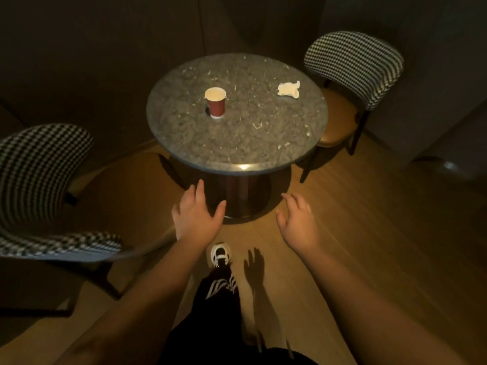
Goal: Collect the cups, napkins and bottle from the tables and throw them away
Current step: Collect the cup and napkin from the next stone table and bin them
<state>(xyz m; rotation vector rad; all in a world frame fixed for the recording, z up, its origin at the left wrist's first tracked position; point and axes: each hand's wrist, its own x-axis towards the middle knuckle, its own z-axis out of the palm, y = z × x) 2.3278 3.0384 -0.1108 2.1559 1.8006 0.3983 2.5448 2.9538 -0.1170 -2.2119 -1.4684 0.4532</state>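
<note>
Round table [237, 143], dark speckled top, on a thick pedestal. One cup [215, 102] stands upright left of the table's centre, mouth up, well in from every edge. It looks as if it was simply set down there and left. One crumpled napkin [289, 88] lies toward the far right edge, flat on the top, well apart from the cup. No bottle in view; it may be at another table.

Two chairs [353, 67] flank the table, one at its far right, one at near left, both angled toward it as for seated guests.

Left hand [196, 218] and right hand [297, 223] reach forward below the table's near edge, fingers spread and relaxed, holding nothing, touching nothing. Both are short of the top. The empty, open posture suits an approach: each hand is free for a pickup.

A shoe [220, 255] steps forward on the wood floor between the arms, toward the pedestal.

Judgement: collection at this table is not yet begun. The left hand lines up roughly with the cup, the right with the napkin.
</note>
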